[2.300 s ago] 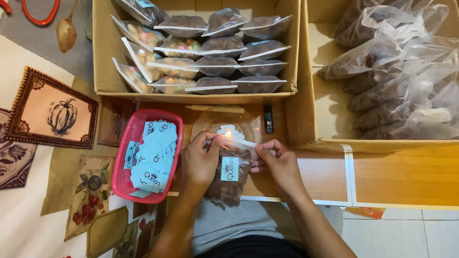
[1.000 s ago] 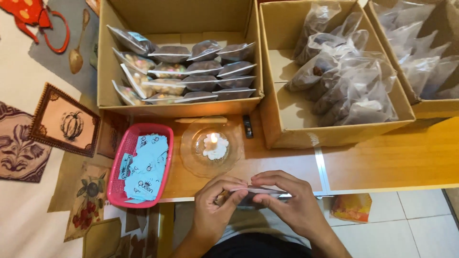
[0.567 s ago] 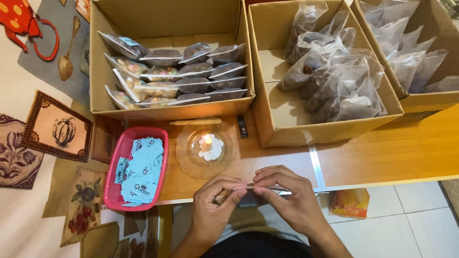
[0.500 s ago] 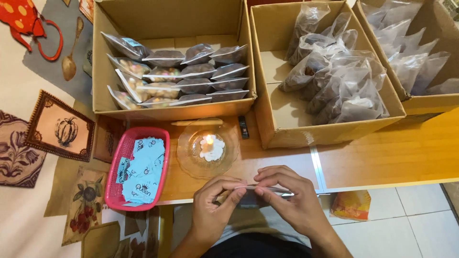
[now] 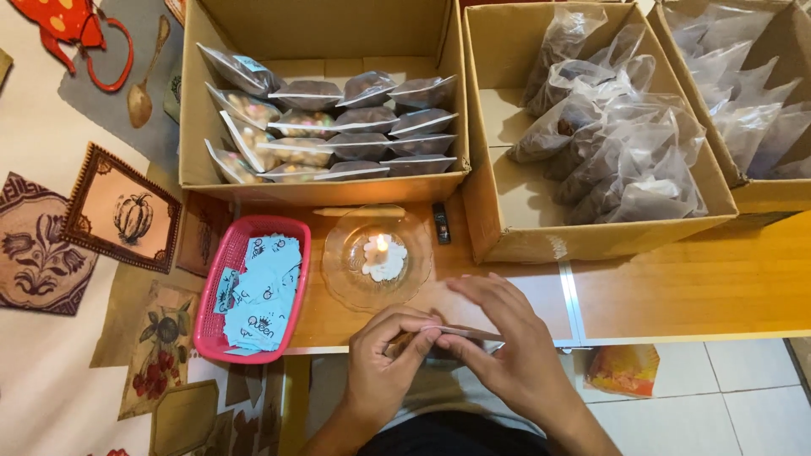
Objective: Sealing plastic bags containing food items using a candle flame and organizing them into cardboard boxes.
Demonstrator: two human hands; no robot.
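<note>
A small plastic bag [image 5: 456, 336] is held at the near edge of the wooden table [image 5: 701, 287], between the two hands and mostly hidden by them. Its folded top edge is pinched between thumb and fingers of the left hand [image 5: 384, 367], which is closed on it at the left end. The right hand [image 5: 507, 355] is laid over the bag's right part, thumb under the edge; its fingers are spread and half lifted, so the hand is partly open yet in touch with the bag. Just beyond the hands, a glass dish [image 5: 378, 257] with a lit candle [image 5: 382, 253] is seen. To the left a pink basket [image 5: 213, 304] of blue labels [image 5: 262, 291] is set. Behind, sealed bags are stacked in one box [image 5: 203, 101] and loose bags in another [image 5: 507, 194].
</note>
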